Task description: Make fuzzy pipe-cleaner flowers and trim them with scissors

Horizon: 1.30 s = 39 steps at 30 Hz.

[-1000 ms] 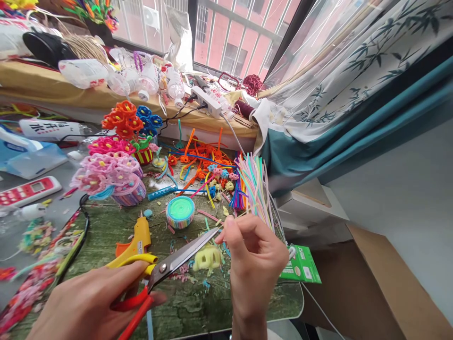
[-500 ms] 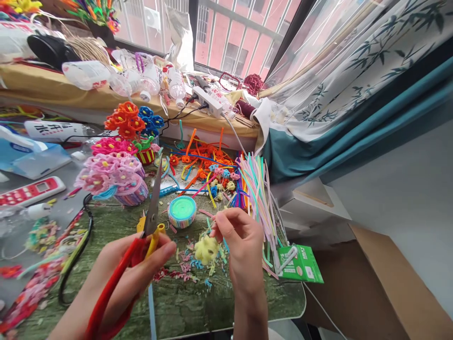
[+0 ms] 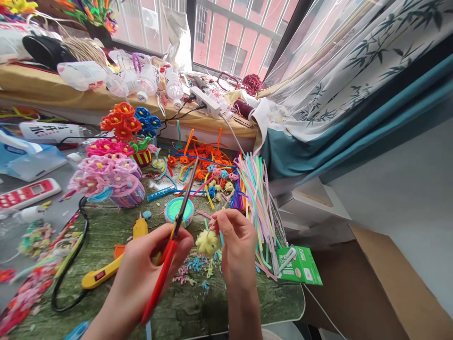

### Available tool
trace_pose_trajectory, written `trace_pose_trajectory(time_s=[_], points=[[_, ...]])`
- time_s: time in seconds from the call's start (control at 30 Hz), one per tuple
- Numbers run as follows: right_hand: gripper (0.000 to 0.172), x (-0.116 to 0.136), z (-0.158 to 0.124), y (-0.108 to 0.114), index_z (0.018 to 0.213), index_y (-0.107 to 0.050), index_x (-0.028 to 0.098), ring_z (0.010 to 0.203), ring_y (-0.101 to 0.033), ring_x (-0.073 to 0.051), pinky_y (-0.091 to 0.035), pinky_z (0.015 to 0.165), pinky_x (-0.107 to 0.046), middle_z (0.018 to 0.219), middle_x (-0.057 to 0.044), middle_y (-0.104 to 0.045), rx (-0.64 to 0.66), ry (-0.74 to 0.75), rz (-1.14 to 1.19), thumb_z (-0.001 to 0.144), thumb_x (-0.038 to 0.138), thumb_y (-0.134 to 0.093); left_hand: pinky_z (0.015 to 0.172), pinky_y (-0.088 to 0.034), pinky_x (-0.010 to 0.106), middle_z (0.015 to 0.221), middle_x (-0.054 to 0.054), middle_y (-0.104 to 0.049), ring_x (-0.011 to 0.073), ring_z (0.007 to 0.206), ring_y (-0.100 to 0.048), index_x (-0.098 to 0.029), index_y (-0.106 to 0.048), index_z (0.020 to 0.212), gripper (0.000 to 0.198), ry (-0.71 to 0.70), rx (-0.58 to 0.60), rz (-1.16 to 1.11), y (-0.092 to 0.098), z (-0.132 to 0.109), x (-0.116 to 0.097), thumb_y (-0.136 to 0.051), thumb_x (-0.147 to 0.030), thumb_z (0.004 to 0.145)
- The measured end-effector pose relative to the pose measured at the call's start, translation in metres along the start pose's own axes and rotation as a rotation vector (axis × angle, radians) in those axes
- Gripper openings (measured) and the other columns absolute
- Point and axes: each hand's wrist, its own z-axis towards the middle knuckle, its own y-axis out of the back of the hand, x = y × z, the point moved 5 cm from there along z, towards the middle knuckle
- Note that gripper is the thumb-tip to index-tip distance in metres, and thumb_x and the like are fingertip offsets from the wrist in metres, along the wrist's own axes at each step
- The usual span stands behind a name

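My left hand (image 3: 152, 264) is closed around the red handles of a pair of scissors (image 3: 166, 257). Their blades look closed and point up and away, crossing in front of a small round pot with a turquoise top (image 3: 172, 208). In my right hand (image 3: 239, 241), thumb and fingertips pinch the thin stem of a pale yellow fuzzy flower (image 3: 206, 243), which hangs head-down just left of the fingers. The scissors and the flower are apart. Beneath both hands, small coloured fuzzy clippings (image 3: 194, 264) lie scattered over the green tabletop (image 3: 198, 311).
A yellow glue gun (image 3: 102, 275) with a black cord lies at left. Behind it stand pots of fuzzy flowers (image 3: 106, 172). Bundled pastel pipe cleaners (image 3: 256, 189) lean at right, beside a green packet (image 3: 300, 264). Orange pieces (image 3: 201, 156) pile up at the back.
My left hand has moved right with the scissors, uncovering the glue gun. The scissors have swung rightward. My right hand and the flower have barely shifted.
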Motion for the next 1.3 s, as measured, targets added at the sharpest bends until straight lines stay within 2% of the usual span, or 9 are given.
trace_pose_trajectory(time_s=[0.1,0.23,0.33,0.47,0.6,0.83,1.03,1.2,1.3], points=[[0.023,0.004,-0.002,0.007,0.073,-0.075,0.020,0.059,-0.063,-0.013,-0.051,0.057,-0.025,0.064,0.002,-0.070,-0.120,0.067,-0.013,0.087,0.036,-0.082,0.049,-0.043,0.026,0.065,-0.006,-0.066,0.0155,0.050,-0.055,-0.029,-0.072,0.091,0.041,-0.174,-0.079,0.188,0.009,-0.010,0.005,-0.064,-0.069,0.088],[0.026,0.012,-0.006,0.012,0.068,-0.069,0.022,0.059,-0.057,-0.011,-0.051,0.059,-0.023,0.062,0.006,-0.062,-0.229,0.182,-0.045,0.090,0.029,-0.081,0.042,-0.044,0.025,0.055,-0.007,-0.069,0.0160,0.041,-0.064,-0.028,-0.063,0.073,0.050,-0.380,-0.190,0.473,0.018,-0.022,0.004,-0.058,-0.073,0.096],[0.026,0.018,-0.009,0.012,0.069,-0.067,0.023,0.059,-0.054,-0.010,-0.050,0.058,-0.022,0.063,0.006,-0.058,-0.265,0.235,-0.085,0.091,0.026,-0.080,0.036,-0.045,0.023,0.051,-0.004,-0.073,0.0152,0.036,-0.068,-0.028,-0.061,0.064,0.063,-0.525,-0.196,0.611,0.017,-0.030,-0.005,-0.045,-0.074,0.104],[0.027,0.025,-0.012,0.009,0.069,-0.066,0.024,0.059,-0.054,-0.010,-0.050,0.057,-0.022,0.064,0.006,-0.059,-0.273,0.299,-0.131,0.092,0.025,-0.079,0.038,-0.049,0.022,0.062,0.002,-0.082,0.0177,0.043,-0.075,-0.028,-0.067,0.067,0.064,-0.639,-0.150,0.779,0.012,-0.037,-0.006,-0.037,-0.062,0.111],[0.026,0.025,-0.013,0.008,0.070,-0.067,0.023,0.059,-0.057,-0.010,-0.051,0.057,-0.022,0.064,0.005,-0.061,-0.266,0.320,-0.152,0.093,0.025,-0.079,0.038,-0.046,0.022,0.062,0.001,-0.082,0.0172,0.041,-0.072,-0.028,-0.065,0.064,0.062,-0.569,-0.112,0.762,0.012,-0.039,0.006,-0.042,-0.064,0.109],[0.023,0.021,-0.014,0.010,0.070,-0.071,0.023,0.056,-0.059,-0.009,-0.050,0.054,-0.019,0.062,0.005,-0.064,-0.278,0.305,-0.153,0.091,0.026,-0.080,0.047,-0.046,0.022,0.053,-0.002,-0.068,0.0192,0.050,-0.069,-0.030,-0.074,0.077,0.044,-0.212,-0.131,0.496,0.010,-0.037,0.022,-0.061,-0.069,0.096],[0.023,0.021,-0.015,0.008,0.072,-0.073,0.023,0.057,-0.060,-0.010,-0.051,0.054,-0.019,0.064,0.004,-0.065,-0.272,0.293,-0.163,0.092,0.030,-0.081,0.046,-0.043,0.022,0.051,-0.002,-0.065,0.0184,0.049,-0.067,-0.030,-0.071,0.073,0.047,-0.218,-0.116,0.452,0.008,-0.037,0.022,-0.060,-0.069,0.096],[0.026,0.020,-0.014,0.007,0.074,-0.071,0.022,0.057,-0.057,-0.011,-0.050,0.053,-0.022,0.064,0.004,-0.063,-0.249,0.283,-0.170,0.094,0.036,-0.081,0.043,-0.039,0.021,0.048,-0.005,-0.067,0.0128,0.038,-0.062,-0.028,-0.067,0.064,0.050,-0.358,-0.024,0.458,0.012,-0.041,0.028,-0.065,-0.066,0.097],[0.028,0.019,-0.013,0.008,0.074,-0.071,0.022,0.057,-0.056,-0.011,-0.050,0.053,-0.023,0.065,0.004,-0.063,-0.252,0.256,-0.145,0.095,0.038,-0.081,0.049,-0.043,0.022,0.052,-0.003,-0.069,0.0128,0.042,-0.061,-0.026,-0.067,0.061,0.057,-0.264,-0.010,0.442,0.013,-0.042,0.033,-0.065,-0.071,0.095]])
